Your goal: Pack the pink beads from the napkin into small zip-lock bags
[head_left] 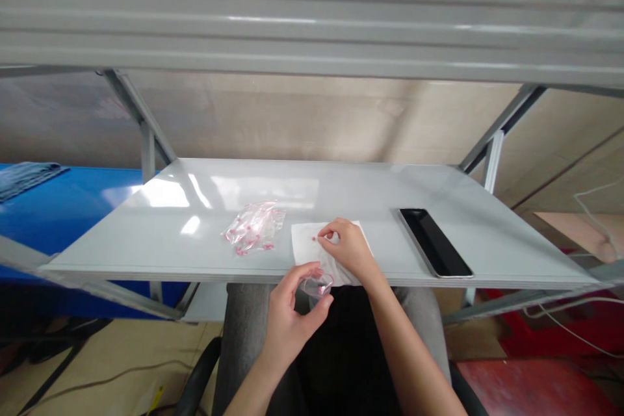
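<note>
Between the thumb and fingers of my left hand (291, 312) is a small clear plastic container (312, 286), held at the table's front edge. Some pink bits show inside it, and its exact shape is hard to make out. My right hand (347, 247) rests over a white paper sheet (305, 250), thumb and index finger brought together in a pinch. A tiny pink bead (314, 238) is right at those fingertips; whether they grip it cannot be told. Left of the paper lie clear plastic bags (256, 227) with pink pieces in them.
A black tablet-like slab (435, 242) lies at the right on the glossy white table (361, 188). Metal frame posts (141, 114) rise at both sides, and a ribbed grey panel (312, 19) hangs low overhead. A blue surface (92, 198) adjoins at left.
</note>
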### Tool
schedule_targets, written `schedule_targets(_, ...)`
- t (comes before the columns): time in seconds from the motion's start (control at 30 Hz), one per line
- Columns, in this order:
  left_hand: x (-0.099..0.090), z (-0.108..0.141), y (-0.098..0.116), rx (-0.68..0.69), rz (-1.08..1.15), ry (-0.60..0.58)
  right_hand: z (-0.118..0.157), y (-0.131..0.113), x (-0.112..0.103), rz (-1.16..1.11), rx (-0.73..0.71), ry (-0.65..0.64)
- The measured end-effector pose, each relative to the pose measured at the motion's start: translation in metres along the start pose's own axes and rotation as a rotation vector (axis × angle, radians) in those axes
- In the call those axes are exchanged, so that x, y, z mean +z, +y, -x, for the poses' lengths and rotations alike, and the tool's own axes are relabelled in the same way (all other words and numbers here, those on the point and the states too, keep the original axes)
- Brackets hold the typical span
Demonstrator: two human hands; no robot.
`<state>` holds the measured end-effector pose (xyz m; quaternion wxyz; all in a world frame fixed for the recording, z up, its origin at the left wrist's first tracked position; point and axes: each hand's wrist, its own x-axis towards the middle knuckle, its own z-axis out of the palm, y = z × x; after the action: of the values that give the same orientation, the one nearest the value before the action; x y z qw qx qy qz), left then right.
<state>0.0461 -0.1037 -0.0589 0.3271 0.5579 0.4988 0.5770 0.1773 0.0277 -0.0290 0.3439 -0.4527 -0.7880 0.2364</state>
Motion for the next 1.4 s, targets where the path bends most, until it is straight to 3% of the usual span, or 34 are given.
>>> schedule_targets(0.13, 0.001, -0.001, 0.001, -0.018, 0.013, -0.012, 0.008, -0.012, -0.018, -0.069, -0.040, 0.021)
schedule_targets(0.3, 0.001, -0.001, 0.003, -0.023, 0.040, -0.010, 0.030, -0.035, -0.048, -0.360, -0.257, -0.268)
schedule_targets(0.4, 0.000, -0.001, 0.002, -0.035, 0.036, 0.001, 0.034, -0.037, -0.053, -0.401, -0.285, -0.370)
schedule_targets(0.5, 0.000, -0.001, 0.002, -0.031, 0.024, -0.005, 0.026, -0.029, -0.045, -0.393, -0.257, -0.325)
schedule_targets(0.63, 0.001, -0.001, 0.003, -0.029, -0.006, 0.002, 0.006, -0.017, -0.025, -0.124, -0.143, -0.127)
schedule_targets(0.8, 0.001, 0.000, 0.002, -0.018, 0.000, 0.020, -0.010, -0.010, -0.005, -0.014, -0.133, -0.149)
schedule_targets(0.93, 0.001, 0.001, -0.001, -0.019, 0.006, 0.017, -0.013, -0.006, 0.000, 0.000, -0.125, -0.131)
schedule_targets(1.13, 0.001, 0.000, 0.001, -0.020, -0.001, 0.019, 0.002, -0.018, -0.023, -0.127, -0.168, -0.094)
schedule_targets(1.27, 0.002, 0.000, 0.003, -0.036, 0.010, 0.016, 0.027, -0.032, -0.047, -0.341, -0.257, -0.245)
schedule_targets(1.4, 0.003, 0.000, 0.004, -0.063, 0.002, 0.034, 0.044, -0.039, -0.053, -0.344, -0.226, -0.328)
